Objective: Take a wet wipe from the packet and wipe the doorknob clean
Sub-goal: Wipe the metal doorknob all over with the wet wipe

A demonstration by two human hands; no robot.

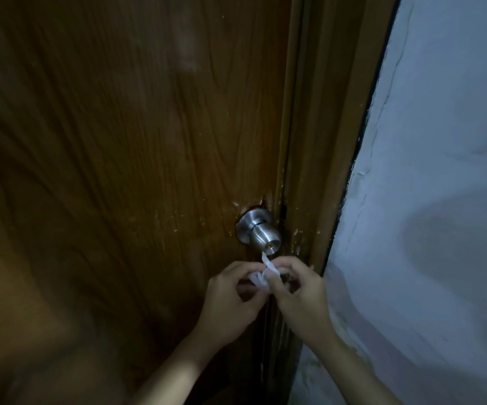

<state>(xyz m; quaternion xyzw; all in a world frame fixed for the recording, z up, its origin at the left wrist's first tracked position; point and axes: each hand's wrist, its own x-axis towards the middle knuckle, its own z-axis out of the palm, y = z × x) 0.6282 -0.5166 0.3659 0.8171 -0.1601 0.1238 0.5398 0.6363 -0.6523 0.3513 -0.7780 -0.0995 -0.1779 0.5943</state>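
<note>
A round silver doorknob (261, 233) with a keyhole in its face sticks out of a brown wooden door (125, 159), close to the door's right edge. Just below the knob I hold a crumpled white wet wipe (261, 276) between both hands. My left hand (233, 302) pinches it from the left and my right hand (297, 296) from the right. The wipe's upper tip reaches up to the underside of the knob. No packet is in view.
The wooden door frame (321, 159) runs along the door's right edge. To the right of it stands a pale, rough painted wall (446, 200). The light is dim.
</note>
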